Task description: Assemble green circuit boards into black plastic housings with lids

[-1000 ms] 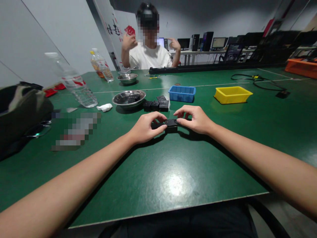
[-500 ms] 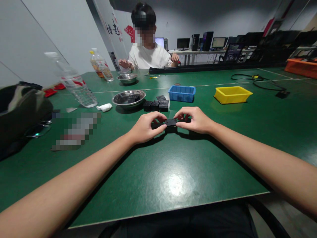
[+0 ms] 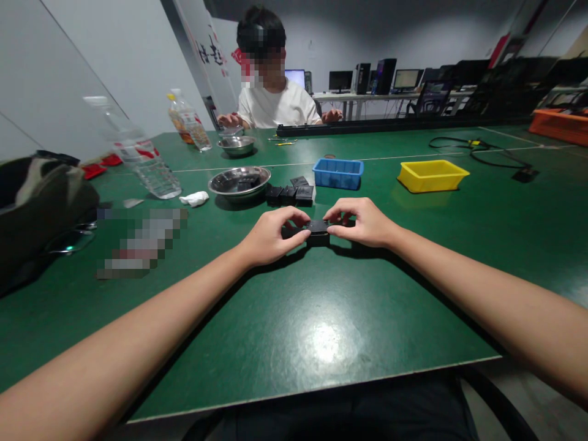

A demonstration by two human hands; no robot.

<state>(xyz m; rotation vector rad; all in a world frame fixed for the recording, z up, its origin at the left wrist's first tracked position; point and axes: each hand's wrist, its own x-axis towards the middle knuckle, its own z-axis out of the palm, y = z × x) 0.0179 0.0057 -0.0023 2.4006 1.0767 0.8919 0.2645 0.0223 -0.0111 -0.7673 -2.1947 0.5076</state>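
A small black box [image 3: 318, 231] rests on the green table [image 3: 257, 331] in front of me. The fingertips and thumb of my left hand [image 3: 275, 236] grip its left side. On its right side, the fingers and thumb of my right hand [image 3: 361, 223] hold it too. Several black pieces [image 3: 289, 195] sit in a row just behind my hands. A steel bowl [image 3: 218, 191] to their left has dark parts inside.
Behind are a blue divided tray [image 3: 338, 179] and a yellow tray [image 3: 432, 180]. A water bottle [image 3: 147, 162], crumpled tissue [image 3: 195, 198] and dark bag [image 3: 41, 208] are at left. A person [image 3: 275, 104] sits across the table; a black cable [image 3: 496, 158] lies at back right.
The person across the table has shifted slightly left, and that person's hands have lowered. My hands and the black box look unchanged.
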